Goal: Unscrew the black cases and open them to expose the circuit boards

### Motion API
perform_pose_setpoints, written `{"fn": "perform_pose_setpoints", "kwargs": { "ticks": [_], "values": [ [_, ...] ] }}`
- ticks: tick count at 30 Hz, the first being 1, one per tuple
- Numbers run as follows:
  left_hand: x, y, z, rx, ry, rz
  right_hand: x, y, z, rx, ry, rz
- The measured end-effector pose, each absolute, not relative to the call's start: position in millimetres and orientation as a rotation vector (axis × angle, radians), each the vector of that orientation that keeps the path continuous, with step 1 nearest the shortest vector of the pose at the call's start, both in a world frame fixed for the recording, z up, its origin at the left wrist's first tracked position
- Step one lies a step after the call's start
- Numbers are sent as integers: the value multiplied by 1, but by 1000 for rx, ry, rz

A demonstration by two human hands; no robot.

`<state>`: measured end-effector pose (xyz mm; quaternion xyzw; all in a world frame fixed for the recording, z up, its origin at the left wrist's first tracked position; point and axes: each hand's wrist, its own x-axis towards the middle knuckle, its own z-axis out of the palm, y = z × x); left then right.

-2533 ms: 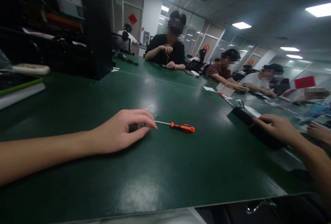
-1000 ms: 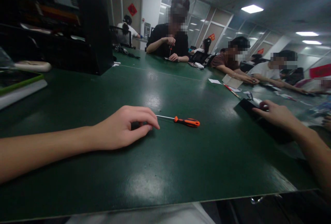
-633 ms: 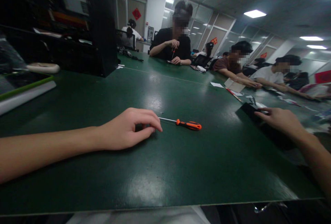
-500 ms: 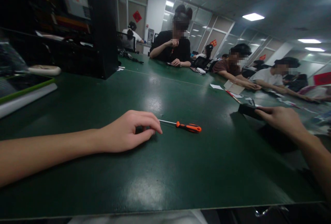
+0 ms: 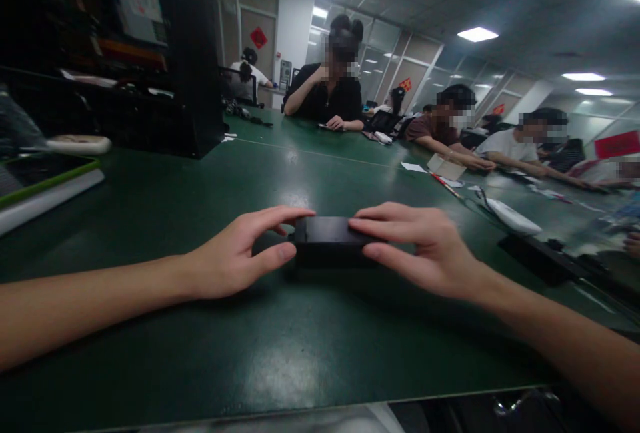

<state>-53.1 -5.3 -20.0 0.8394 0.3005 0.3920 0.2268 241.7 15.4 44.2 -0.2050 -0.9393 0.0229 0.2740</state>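
A black rectangular box (image 5: 325, 241) is held level just over the green tabletop, between my two hands. My right hand (image 5: 425, 246) grips its right end, fingers along the top and thumb against the near face. At the left end, my left hand (image 5: 240, 250) has its index finger at the top rear edge and its thumb at the near corner, closed about that end. How firmly the left fingers press cannot be made out. The orange and black screwdriver is hidden behind the box and hands.
The green table (image 5: 240, 353) spreads all around. A dark cabinet (image 5: 193, 66) and a green-edged tray (image 5: 55, 183) stand left. A white device (image 5: 513, 214), a long black object (image 5: 540, 256) and paper (image 5: 414, 167) lie right. People sit across the table.
My right hand has brought the black box from the far right to the middle, over the screwdriver's place. My left thumb and index finger have spread around its left end.
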Motion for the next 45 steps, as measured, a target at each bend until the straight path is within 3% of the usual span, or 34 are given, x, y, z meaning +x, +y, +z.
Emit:
{"fn": "perform_pose_setpoints", "kwargs": {
  "ticks": [7, 20, 26, 35, 45],
  "values": [
    [-51, -7, -18, 2346, 856, 873, 234, 18, -3, -430, -2607, 54],
    [-52, -3, -17, 2311, 911, 802, 241, 21, -13, -346, -2688, 17],
    [-55, -2, -16, 2330, 929, 694, 243, 28, 0, -328, -2745, -66],
    [-57, -1, -19, 2561, 841, 875, 280, 60, 16, -957, -2971, 192],
    [-45, -2, -19, 2757, 674, 755, 274, 49, 57, -718, -2571, 314]
  ]
}}
